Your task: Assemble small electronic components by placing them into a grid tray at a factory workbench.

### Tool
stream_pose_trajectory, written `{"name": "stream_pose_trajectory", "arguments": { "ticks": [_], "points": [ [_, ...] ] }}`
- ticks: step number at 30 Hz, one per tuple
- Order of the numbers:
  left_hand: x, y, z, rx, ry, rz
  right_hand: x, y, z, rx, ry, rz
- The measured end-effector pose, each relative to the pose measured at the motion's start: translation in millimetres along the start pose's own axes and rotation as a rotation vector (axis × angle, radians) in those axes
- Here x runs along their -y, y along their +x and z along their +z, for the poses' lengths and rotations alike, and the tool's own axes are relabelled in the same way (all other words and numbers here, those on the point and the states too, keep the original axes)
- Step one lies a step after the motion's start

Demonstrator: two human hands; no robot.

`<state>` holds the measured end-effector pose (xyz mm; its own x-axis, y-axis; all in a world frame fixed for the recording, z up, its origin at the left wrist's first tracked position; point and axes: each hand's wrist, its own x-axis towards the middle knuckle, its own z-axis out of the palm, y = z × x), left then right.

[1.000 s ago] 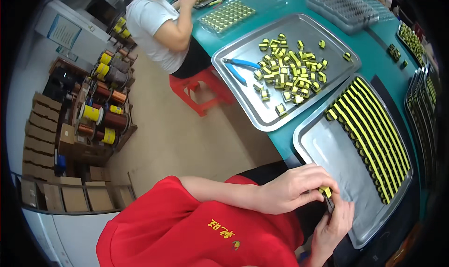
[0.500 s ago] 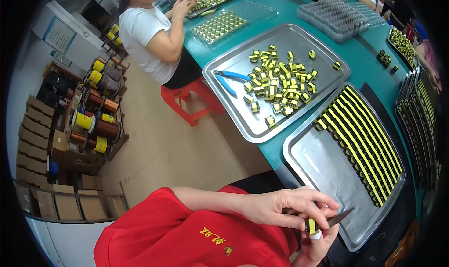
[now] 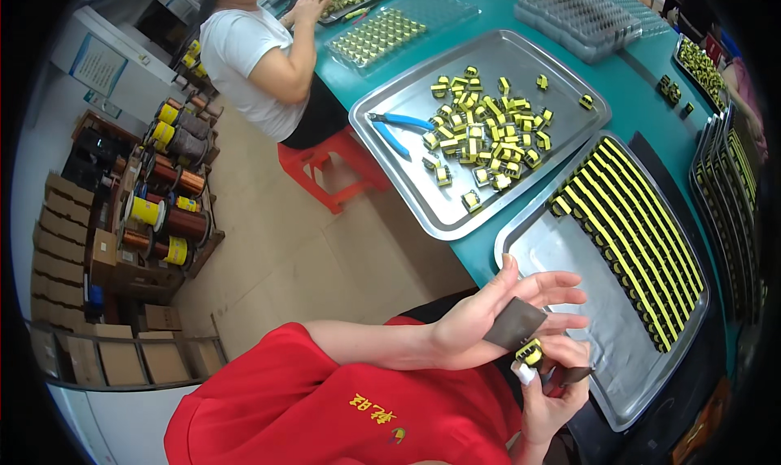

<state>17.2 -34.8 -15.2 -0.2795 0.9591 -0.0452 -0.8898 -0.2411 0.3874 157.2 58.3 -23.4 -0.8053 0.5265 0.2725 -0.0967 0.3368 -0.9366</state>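
Observation:
My left hand [image 3: 480,312] is turned palm up with its fingers spread. A dark, flat, blade-like piece [image 3: 515,324] lies across its palm; whether it is gripped there cannot be told. Just below, my right hand [image 3: 553,392] pinches a small yellow-and-black transformer [image 3: 529,353] between thumb and fingers. White wrapping [image 3: 523,373] covers a fingertip of that hand. A dark pointed tip [image 3: 577,375] with a bit of red beside it sticks out from the same grip; its link to the flat piece is hidden.
Beside my hands is a metal tray [image 3: 553,294] with rows of transformers [image 3: 630,241]. A second tray [image 3: 390,168] holds loose transformers [image 3: 488,131] and blue-handled pliers [image 3: 403,123]. Stacked trays [image 3: 724,221] stand at right. A co-worker [image 3: 252,66] sits across the corner, near a red stool [image 3: 333,172].
My left hand has lifted off the transformer and opened, palm up. The flat dark piece now shows against it. My right hand still grips the transformer, now slightly higher.

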Motion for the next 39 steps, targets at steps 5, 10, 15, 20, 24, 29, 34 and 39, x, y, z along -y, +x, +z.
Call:
{"name": "stream_pose_trajectory", "arguments": {
  "ticks": [5, 10, 15, 20, 24, 29, 34, 39],
  "points": [
    [-2.6, 4.1, 8.7, -0.047, 0.058, -0.047, 5.4, 2.9, 1.3, -0.042, 0.03, 0.119],
    [-8.2, 4.2, 12.4, -0.141, 0.132, -0.027, -3.2, 15.0, 2.1, -0.021, 0.168, 0.115],
    [-8.6, 9.7, 6.4, -0.134, 0.072, -0.062, -7.3, 16.1, -5.2, 0.054, 0.163, 0.13],
    [-2.7, 7.6, 6.0, -0.098, 0.098, -0.024, -7.2, 12.5, -6.3, 0.061, 0.153, 0.132],
    [0.5, 4.3, 4.3, -0.083, 0.182, 0.002, -4.0, 13.6, -1.6, -0.036, 0.127, 0.111],
    [-0.2, 4.2, 5.3, -0.069, 0.22, 0.014, -2.6, 14.4, -4.0, -0.017, 0.134, 0.101],
    [-2.5, 5.3, 6.0, -0.108, 0.126, -0.058, 0.9, 18.7, -8.8, 0.05, -0.001, 0.064],
    [-3.3, 5.4, 7.5, -0.105, 0.118, -0.079, 5.4, 20.1, -8.5, 0.058, -0.085, 0.005]
  ]
}}
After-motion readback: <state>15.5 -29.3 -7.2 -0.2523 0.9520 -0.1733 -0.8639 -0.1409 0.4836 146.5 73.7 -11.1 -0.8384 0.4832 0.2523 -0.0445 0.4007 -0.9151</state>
